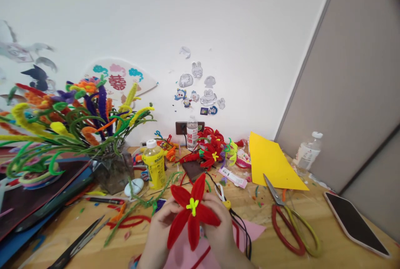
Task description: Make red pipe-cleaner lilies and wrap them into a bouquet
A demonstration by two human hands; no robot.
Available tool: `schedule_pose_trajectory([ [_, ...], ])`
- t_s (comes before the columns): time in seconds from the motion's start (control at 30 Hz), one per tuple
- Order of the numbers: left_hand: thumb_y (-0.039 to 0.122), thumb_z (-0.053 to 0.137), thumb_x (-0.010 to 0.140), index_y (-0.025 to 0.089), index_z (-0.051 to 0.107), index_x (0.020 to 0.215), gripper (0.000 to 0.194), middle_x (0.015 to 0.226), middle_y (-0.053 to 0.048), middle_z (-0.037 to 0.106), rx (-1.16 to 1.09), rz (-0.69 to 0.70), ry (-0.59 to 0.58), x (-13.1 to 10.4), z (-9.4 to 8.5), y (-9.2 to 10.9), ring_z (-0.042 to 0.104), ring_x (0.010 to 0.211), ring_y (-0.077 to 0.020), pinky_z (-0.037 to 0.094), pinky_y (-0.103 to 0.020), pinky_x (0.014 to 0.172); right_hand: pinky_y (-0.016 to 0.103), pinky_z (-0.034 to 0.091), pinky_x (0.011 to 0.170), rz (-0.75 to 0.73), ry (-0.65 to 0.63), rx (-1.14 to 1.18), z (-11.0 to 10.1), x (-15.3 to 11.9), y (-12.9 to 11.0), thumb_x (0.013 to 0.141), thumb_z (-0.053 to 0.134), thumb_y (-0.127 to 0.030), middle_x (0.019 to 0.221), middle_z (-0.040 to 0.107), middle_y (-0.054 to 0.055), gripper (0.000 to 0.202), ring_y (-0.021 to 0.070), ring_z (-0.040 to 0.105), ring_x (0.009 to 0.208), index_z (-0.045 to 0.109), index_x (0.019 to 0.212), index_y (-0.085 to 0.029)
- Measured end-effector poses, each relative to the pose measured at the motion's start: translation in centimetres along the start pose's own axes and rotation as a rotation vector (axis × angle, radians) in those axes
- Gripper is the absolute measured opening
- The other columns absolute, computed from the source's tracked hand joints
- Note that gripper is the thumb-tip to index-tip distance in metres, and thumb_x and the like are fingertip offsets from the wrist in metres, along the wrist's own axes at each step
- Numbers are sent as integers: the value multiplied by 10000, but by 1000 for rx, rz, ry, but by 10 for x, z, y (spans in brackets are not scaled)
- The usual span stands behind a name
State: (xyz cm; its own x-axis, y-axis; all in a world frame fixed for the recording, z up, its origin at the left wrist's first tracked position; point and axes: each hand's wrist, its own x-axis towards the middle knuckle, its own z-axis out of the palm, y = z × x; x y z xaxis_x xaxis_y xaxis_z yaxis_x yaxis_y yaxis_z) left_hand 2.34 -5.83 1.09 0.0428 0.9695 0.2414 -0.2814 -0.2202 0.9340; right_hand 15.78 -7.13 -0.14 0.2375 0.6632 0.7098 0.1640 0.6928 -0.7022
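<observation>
A red pipe-cleaner flower [193,230] with several petals and a yellow centre faces the camera at the lower middle. My left hand [161,229] holds it from the left, its fingers curled behind the petals. From the right, my right hand [220,229] grips it too, with fingertips partly hidden by the petals. Pink paper [179,256] lies beneath my hands, and a red strip [201,258] crosses over it.
Black scissors [75,246] lie at the lower left, red-and-yellow scissors [289,223] and a phone [356,223] at the right. Behind stand a vase [112,173] of pipe-cleaner flowers, a yellow bottle [154,167], red flowers [212,144] and yellow paper [273,163].
</observation>
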Motion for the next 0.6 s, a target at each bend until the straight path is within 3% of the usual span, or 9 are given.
schedule_pose_trajectory([
  [0.33, 321, 822, 440, 169, 587, 445, 281, 508, 21, 566, -20, -17, 47, -5, 4, 5, 472, 482, -108, 420, -201, 472, 299, 453, 606, -74, -77, 43, -3, 4, -17, 759, 627, -217, 718, 623, 40, 31, 184, 584, 673, 639, 731, -219],
  [0.6, 373, 792, 474, 175, 517, 450, 339, 563, -1, 544, 45, -44, 61, -15, 6, 3, 492, 547, -144, 440, -255, 536, 278, 439, 562, -54, -86, 79, -1, -2, -24, 794, 583, -210, 672, 597, 33, 78, 165, 558, 626, 611, 721, -213],
])
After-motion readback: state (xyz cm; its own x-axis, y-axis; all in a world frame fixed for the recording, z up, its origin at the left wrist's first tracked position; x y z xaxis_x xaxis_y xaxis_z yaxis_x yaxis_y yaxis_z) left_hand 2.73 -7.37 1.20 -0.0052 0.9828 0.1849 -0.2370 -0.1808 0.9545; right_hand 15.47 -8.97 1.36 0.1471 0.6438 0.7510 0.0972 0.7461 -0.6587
